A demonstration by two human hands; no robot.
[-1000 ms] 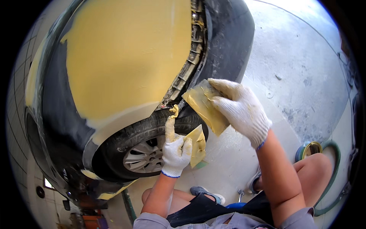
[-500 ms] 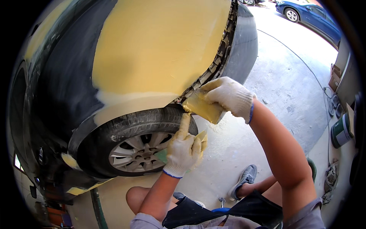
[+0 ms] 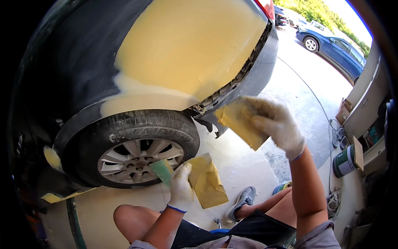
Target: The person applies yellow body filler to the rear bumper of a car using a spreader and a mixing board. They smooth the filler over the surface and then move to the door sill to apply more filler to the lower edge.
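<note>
My right hand (image 3: 286,133), in a white knit glove, is closed on a flat putty spreader (image 3: 244,126) coated with yellow filler; it hangs just right of the bumper gap, apart from the car. Lower and to the left, my gloved left hand (image 3: 180,191) grips a flat putty board (image 3: 208,184) smeared with yellow filler. A green flat piece (image 3: 161,170) juts out on the other side of that hand; whether it joins the board is hidden. Ahead is the car's rear side panel, with a broad patch of yellow filler (image 3: 186,54) above the wheel arch.
The rear wheel (image 3: 137,159) is close beyond my left hand. The dark bumper (image 3: 257,79) curves away at right, with a ragged gap along the panel. A cable (image 3: 309,87) crosses the floor. A green and white bucket (image 3: 345,162) stands at right; a blue car (image 3: 331,45) is parked outside.
Both hands have drawn back from the wheel arch corner and moved apart, the right one rightward with its spreader. The left hand has dropped and turned its board into view. My view has shifted.
</note>
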